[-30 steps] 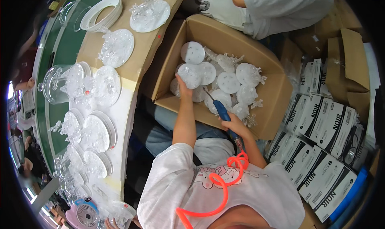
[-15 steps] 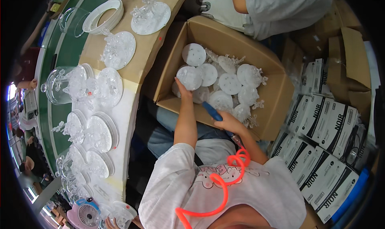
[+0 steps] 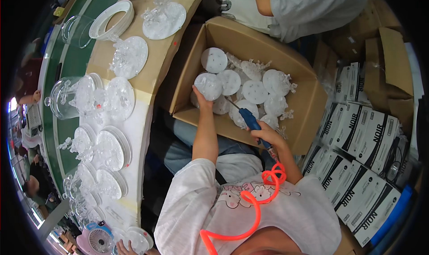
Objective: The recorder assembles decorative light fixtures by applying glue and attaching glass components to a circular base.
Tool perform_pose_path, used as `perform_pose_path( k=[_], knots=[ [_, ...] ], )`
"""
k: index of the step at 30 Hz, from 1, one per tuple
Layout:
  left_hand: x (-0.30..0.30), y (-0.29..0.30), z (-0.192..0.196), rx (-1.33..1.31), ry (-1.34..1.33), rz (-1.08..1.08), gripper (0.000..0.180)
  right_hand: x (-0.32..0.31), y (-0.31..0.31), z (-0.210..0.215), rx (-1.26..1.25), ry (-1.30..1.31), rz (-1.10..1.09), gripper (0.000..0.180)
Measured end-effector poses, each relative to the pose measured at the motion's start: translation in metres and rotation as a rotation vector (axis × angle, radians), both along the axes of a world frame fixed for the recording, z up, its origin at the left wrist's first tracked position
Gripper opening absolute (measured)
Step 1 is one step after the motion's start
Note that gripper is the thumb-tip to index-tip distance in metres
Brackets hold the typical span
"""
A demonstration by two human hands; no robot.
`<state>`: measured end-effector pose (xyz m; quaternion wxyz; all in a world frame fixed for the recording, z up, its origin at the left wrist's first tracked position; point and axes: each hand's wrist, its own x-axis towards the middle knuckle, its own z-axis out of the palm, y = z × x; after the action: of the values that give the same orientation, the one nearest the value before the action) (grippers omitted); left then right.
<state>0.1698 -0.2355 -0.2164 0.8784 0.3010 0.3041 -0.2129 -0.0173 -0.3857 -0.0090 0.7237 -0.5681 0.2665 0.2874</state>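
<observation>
My left hand (image 3: 203, 98) is closed on the edge of a round clear plastic disc (image 3: 208, 86) at the near left of an open cardboard box (image 3: 295, 54). Wrapped in my right hand (image 3: 268, 135) is a blue air blow gun (image 3: 249, 119), its thin metal nozzle slanting up and left over the box's contents. The tip ends a little to the right of the held disc, apart from it. A coiled orange hose (image 3: 257, 212) runs from the gun's rear across my shirt. Several more clear discs (image 3: 255, 92) lie heaped in the box, some with branching clear ornaments attached.
On the left, a curved table (image 3: 145, 83) carries stacked clear discs (image 3: 110, 150), a white ring stack (image 3: 127, 16) and a pink fan (image 3: 98, 240). Another person's hand (image 3: 125, 248) touches discs there. A person in grey (image 3: 313, 14) sits beyond the box; white cartons (image 3: 368, 134) stand right.
My right hand has shifted slightly right and turned the blow gun, so its nozzle now points toward the discs. The hose coil moved with it. My left hand keeps its hold on the disc.
</observation>
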Motion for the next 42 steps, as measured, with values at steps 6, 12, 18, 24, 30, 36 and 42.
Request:
perform_pose_path(
  k=[6, 12, 18, 24, 30, 36, 42],
  knots=[
    [0.005, -0.002, -0.009, -0.028, -0.033, -0.013, 0.067, 0.013, 0.017, -0.009, -0.112, -0.074, 0.109, 0.025],
    [0.004, -0.007, -0.006, -0.017, 0.011, -0.020, 0.064, 0.006, 0.014, -0.027, -0.020, -0.010, 0.059, 0.023],
    [0.007, -0.006, 0.019, -0.073, -0.074, 0.009, 0.065, -0.003, 0.016, -0.038, -0.049, 0.068, -0.119, 0.019],
    [-0.018, 0.038, 0.139, -0.048, -0.279, 0.140, 0.058, 0.036, 0.000, -0.025, -0.092, 0.245, 0.305, 0.063],
    [-0.112, 0.149, 0.203, 0.381, -0.102, 0.378, 0.051, 0.112, 0.017, -0.032, -0.746, -0.041, 0.961, 0.069],
    [-0.179, 0.189, 0.201, 0.394, -0.042, 0.734, 0.056, 0.185, 0.052, 0.041, -0.915, -0.591, 0.934, 0.043],
    [-0.218, 0.205, 0.189, 0.417, 0.158, 0.946, 0.056, 0.303, 0.128, 0.164, -0.965, -1.359, 0.318, 0.022]
  ],
)
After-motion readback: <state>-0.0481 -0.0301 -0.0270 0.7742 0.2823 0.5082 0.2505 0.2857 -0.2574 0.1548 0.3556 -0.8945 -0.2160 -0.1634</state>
